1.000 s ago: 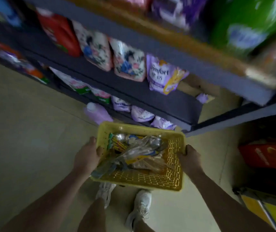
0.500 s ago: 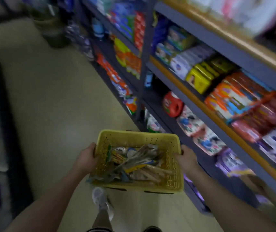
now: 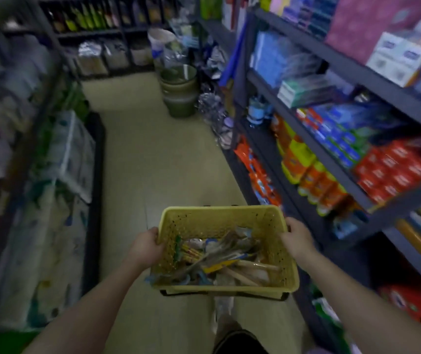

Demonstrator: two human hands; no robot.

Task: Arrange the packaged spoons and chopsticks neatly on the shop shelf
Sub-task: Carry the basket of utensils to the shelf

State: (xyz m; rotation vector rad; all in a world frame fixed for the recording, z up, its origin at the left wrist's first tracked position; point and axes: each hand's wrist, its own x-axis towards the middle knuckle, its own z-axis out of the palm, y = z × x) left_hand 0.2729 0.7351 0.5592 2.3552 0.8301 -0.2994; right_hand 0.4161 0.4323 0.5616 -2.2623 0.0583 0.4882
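A yellow perforated basket (image 3: 226, 221) is carried at waist height over a pale floor (image 3: 158, 154); the left hand (image 3: 146, 245) grips its left rim and the right hand (image 3: 297, 236) grips its right rim; inside lies a loose heap of packaged spoons and chopsticks (image 3: 226, 259); dark shelving (image 3: 332, 154) stacked with bright boxes runs along the right; green buckets (image 3: 178, 90) stand down the aisle

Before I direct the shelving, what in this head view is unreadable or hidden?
- Packaged spoons and chopsticks in the yellow perforated plastic basket: piled and blurred, count unreadable.
- Fingers of the left hand and right hand: curled over the basket walls, mostly hidden.
- Labels on the red boxes, right shelf: motion-blurred.
- Left shelving: blurred, contents unclear.
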